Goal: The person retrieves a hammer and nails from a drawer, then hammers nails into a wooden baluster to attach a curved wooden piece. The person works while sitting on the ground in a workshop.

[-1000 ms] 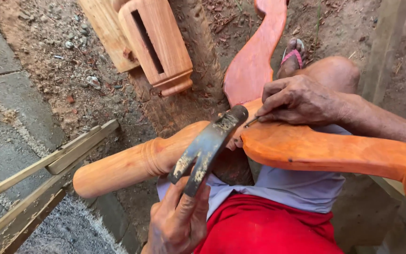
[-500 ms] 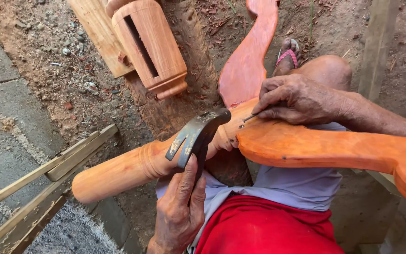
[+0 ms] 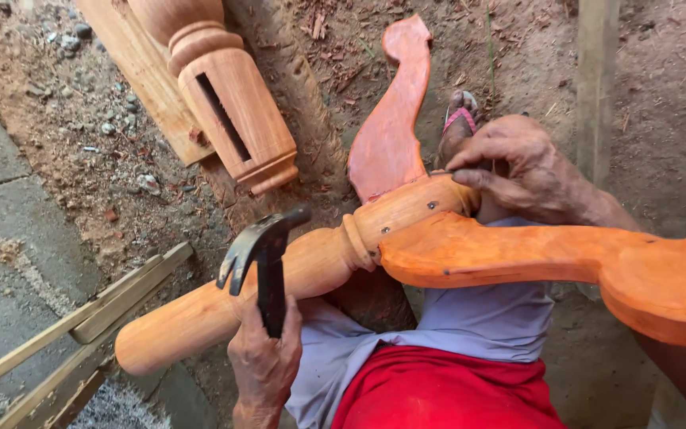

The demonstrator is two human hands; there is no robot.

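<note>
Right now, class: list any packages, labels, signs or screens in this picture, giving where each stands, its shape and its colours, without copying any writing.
None are in view: no package, label, sign or screen.
What shows instead is bare orange-stained wood, a turned post with curved legs, a claw hammer in the left hand, and the right hand resting at the joint.
</note>
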